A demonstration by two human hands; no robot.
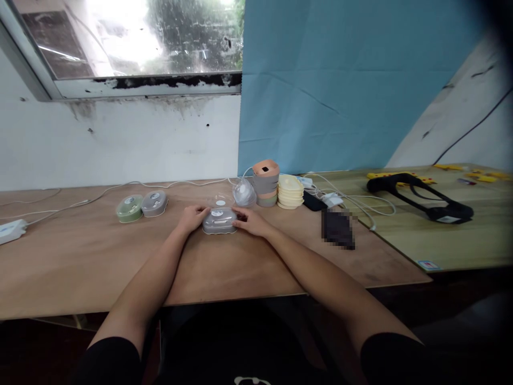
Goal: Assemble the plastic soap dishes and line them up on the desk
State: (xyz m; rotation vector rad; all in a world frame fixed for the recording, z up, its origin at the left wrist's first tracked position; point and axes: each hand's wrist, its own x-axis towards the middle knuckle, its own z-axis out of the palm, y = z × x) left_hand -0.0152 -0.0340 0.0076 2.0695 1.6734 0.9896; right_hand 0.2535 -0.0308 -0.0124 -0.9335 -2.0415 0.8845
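A small grey container with a clear lid and a round white label (219,222) sits on the brown table in front of me. My left hand (194,217) is at its left side, with the fingertips against the lid's edge. At the opposite side my right hand (251,221) has its thumb and fingers pressed to the container, so it is held between both hands. Just behind it stands a clear plastic lid (220,201), partly hidden. Off to the left are a lidded green container (130,208) and another lidded grey container (154,203).
Behind my right hand stand clear lids (244,192), stacked grey and orange bowls (265,184) and a pile of cream-coloured pieces (290,191). Further right lie white cables (352,199), a blurred dark object (337,229) and a black headset-like frame (420,199). A white power strip (12,231) is far left.
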